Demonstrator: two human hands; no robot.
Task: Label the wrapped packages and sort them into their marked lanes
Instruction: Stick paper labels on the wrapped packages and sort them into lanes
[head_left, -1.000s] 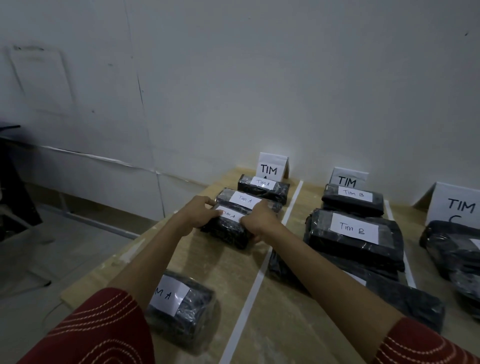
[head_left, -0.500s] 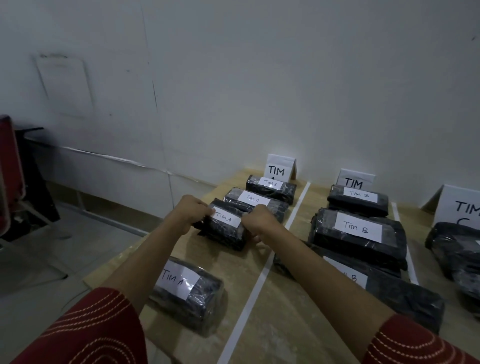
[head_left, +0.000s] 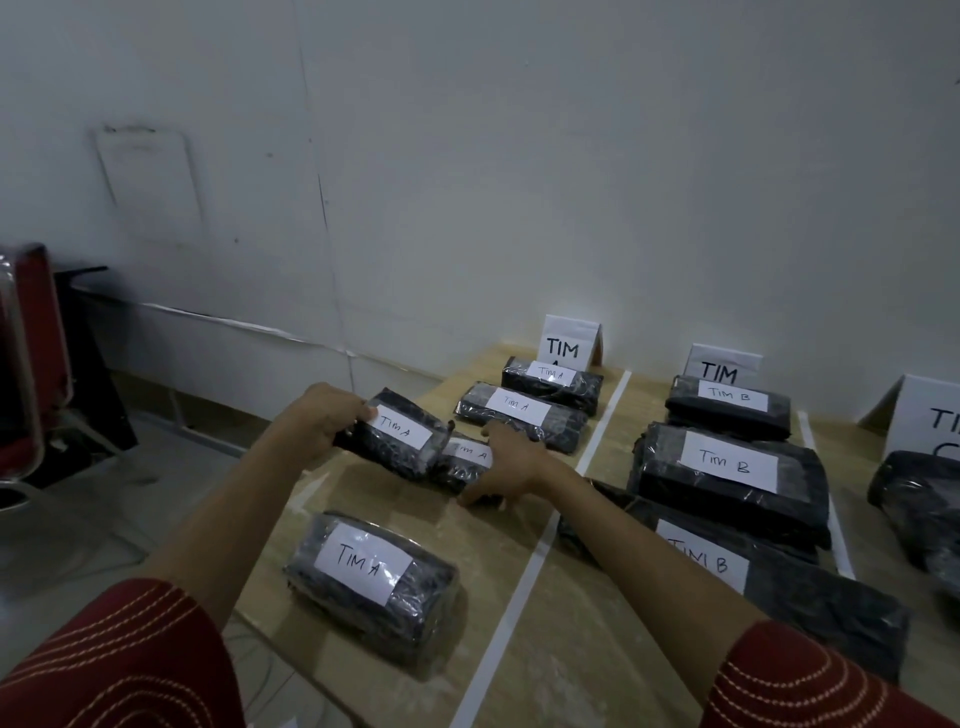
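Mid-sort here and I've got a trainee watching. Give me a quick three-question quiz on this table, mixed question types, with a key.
1. True or false: the left hand grips a package labelled TIM B.
2. How many packages show a TIM B label? A) two B) three C) five
3. Fill in: the white tape line nearest the right hand divides lane A from lane ___.
Key: 1 false, the held package reads TIM A; 2 B; 3 B.
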